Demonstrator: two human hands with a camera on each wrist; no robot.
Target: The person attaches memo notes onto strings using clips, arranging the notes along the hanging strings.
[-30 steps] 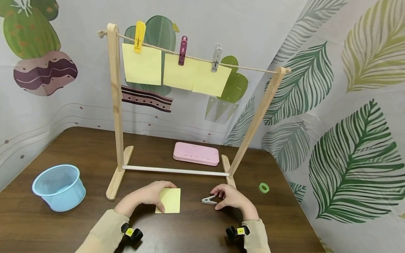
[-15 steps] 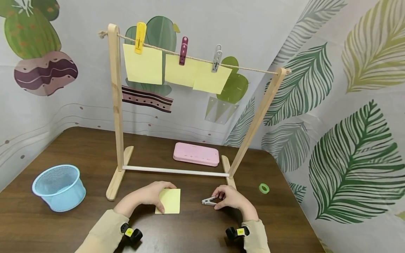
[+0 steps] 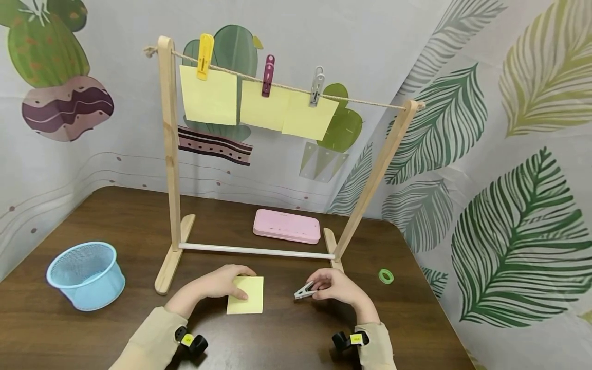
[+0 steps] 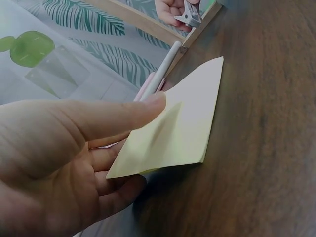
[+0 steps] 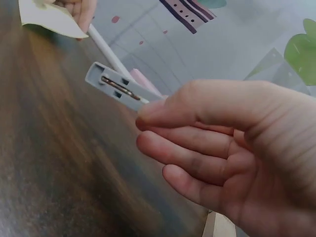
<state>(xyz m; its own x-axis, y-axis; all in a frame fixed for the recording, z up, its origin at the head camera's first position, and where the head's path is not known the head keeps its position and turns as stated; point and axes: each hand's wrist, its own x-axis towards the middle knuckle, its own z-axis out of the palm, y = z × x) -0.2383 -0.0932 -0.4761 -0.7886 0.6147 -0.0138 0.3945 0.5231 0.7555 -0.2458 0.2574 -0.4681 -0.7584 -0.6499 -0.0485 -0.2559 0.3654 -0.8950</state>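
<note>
My left hand (image 3: 221,282) pinches a square yellow sticky note (image 3: 247,307), thumb on top and fingers beneath. In the left wrist view the note (image 4: 190,118) bends slightly and its edge stands off the dark tabletop. To the right, my right hand (image 3: 339,286) holds a grey clothespin (image 3: 302,293) by its handle end between thumb and fingers. The right wrist view shows the clothespin's metal spring (image 5: 121,85) side-on, with its nose pointing away from the hand. A gap separates the note from the clothespin.
Behind the hands stands a wooden frame (image 3: 170,154) with a rope (image 3: 365,99). Yellow, purple and grey clothespins hold three yellow notes (image 3: 209,97) on it. A white bar (image 3: 259,251) joins its feet. Nearby are a blue mesh basket (image 3: 94,290), pink case (image 3: 287,225) and green ring (image 3: 386,276).
My left thumb has slid up and inward over the note. The clothespin in my right hand has tilted, its nose now pointing lower left.
</note>
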